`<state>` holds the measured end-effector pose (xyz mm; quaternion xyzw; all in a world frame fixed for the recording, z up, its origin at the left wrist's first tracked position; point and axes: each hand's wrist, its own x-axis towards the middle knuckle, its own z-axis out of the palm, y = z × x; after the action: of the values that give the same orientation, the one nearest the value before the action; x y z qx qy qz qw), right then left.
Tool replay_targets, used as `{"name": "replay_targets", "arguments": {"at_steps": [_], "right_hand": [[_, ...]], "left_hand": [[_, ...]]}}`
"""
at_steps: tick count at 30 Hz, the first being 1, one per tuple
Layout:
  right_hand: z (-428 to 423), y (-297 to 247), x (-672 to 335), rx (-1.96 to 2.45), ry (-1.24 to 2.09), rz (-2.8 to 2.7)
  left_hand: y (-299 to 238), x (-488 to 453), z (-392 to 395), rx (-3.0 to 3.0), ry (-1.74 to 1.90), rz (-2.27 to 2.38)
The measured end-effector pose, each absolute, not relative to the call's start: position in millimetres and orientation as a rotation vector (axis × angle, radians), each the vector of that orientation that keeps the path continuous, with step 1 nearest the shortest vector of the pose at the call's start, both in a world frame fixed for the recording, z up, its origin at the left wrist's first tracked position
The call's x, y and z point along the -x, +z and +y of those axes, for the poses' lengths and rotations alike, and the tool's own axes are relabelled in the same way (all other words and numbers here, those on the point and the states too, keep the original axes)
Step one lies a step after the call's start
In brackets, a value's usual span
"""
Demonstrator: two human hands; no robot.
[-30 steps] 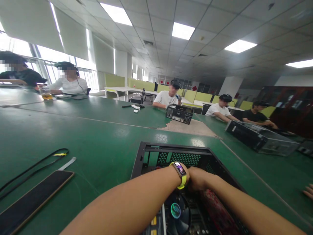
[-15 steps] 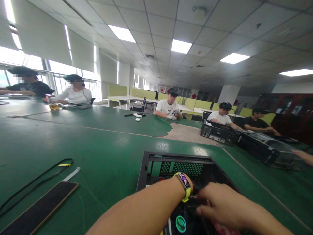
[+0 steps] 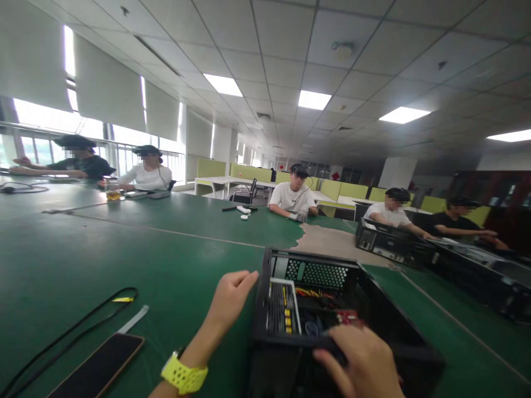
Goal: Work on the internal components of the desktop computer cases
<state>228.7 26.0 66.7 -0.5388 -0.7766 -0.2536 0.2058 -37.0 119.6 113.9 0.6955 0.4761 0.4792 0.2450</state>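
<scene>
Grasping, as it seems, the near rim of the open computer case (image 3: 286,356), our right hand (image 3: 363,362) has its fingers laid over the edge and its thumb against the near side. The case stands on the green table (image 3: 166,265), in the lower centre of the frame, slightly to the right. Our left hand (image 3: 232,298) is curled just beside the left rim; we cannot tell whether it touches this rim or pinches something small.

For steady handling, we judge it better to hold only the outer frame, with two hands on opposite sides, and to press no finger on the red component (image 3: 348,317) or the coloured wires (image 3: 313,293) inside. The thin edges may be sharp, so a slow grip is wise.

About room, the left half of the frame offers the widest stretch of table, but the phone (image 3: 102,367) and the black cable (image 3: 74,319) lie at lower left. At middle right, other computer cases (image 3: 388,244) limit the turning; beyond the far rim, the torn patch (image 3: 327,239) has a ragged border which could catch a sliding base.
</scene>
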Motion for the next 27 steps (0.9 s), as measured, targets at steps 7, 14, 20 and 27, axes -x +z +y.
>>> {"name": "replay_targets", "arguments": {"at_steps": [7,14,20,27], "right_hand": [[261,109,-198,2.065,-0.509,-1.956],[377,99,-204,2.211,-0.407,-1.723],[381,109,-218,2.123,-0.202,-1.841],[250,127,-189,1.803,-0.007,-1.938]], "left_hand": [[-27,50,186,-1.648,0.872,1.612],[-30,49,189,-1.64,0.837,1.528],[-32,48,188,-1.642,0.851,1.529],[-35,50,189,-1.69,0.89,1.483]]}}
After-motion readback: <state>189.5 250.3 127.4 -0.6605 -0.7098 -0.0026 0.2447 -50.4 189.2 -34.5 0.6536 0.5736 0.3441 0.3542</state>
